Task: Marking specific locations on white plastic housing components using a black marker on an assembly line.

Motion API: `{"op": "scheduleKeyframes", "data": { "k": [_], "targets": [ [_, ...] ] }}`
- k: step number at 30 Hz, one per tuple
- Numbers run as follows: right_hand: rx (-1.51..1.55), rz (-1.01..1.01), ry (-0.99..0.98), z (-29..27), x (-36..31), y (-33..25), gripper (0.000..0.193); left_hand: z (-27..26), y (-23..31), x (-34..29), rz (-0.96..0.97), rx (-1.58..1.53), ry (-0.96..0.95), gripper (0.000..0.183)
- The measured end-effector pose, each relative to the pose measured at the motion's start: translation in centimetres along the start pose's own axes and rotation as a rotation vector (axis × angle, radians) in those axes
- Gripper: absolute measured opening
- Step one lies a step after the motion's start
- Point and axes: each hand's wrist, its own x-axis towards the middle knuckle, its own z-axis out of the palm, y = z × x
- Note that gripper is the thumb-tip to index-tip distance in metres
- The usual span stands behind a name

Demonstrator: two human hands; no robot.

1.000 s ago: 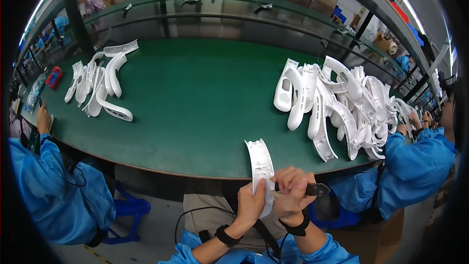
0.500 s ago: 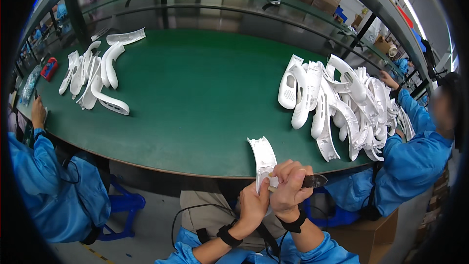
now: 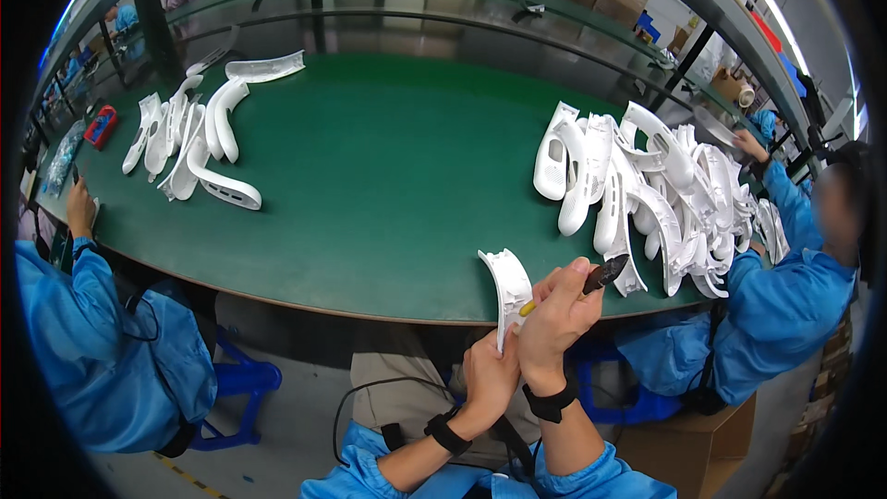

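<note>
My left hand (image 3: 490,374) is closed around the lower end of a curved white plastic shell (image 3: 507,279), whose inner side with moulded ribs faces up. The shell stands out past the near edge of the green table, its far end over the tabletop. In my right hand (image 3: 557,325), fingers wrapped round it, is a hand tool (image 3: 606,273) with a dark handle end and a thin yellow part. That yellow part reaches to the shell's right edge; its tip is too small to make out, so I cannot tell whether it touches.
A heap of white shells (image 3: 670,194) lies on the green table (image 3: 388,185) at right, a smaller group (image 3: 189,143) at left. Co-workers in blue sit on both sides (image 3: 120,342). A red box (image 3: 100,127) sits far left. A metal rail crosses behind the table.
My right hand has risen and tilted, bringing the tool's dark end up and showing its yellow part. The shell has shifted slightly right. The right co-worker's raised hand now holds a pale shell.
</note>
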Motion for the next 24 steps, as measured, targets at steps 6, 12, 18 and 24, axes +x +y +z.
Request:
{"op": "scheduleKeyframes", "data": {
  "k": [6, 12, 18, 24],
  "targets": [
    [0.322, 0.011, -0.009, -1.5, -0.4, -0.6, 0.037, -0.3, 0.7, -0.1, -0.036, 0.074, 0.029, 0.032],
    [0.266, -0.046, -0.107, -1.0, -0.8, 0.1, 0.034, -0.2, 1.1, -0.2, -0.011, 0.009, 0.032, 0.032],
    [0.076, -0.111, -0.160, -0.7, -1.0, 1.0, 0.032, 0.0, -0.2, -0.2, 0.090, 0.005, 0.023, 0.028],
    [0.316, 0.152, -0.180, -0.9, 0.6, -0.3, 0.034, -0.8, -0.6, 0.7, -0.085, -0.038, -0.042, 0.030]
  ]
}}
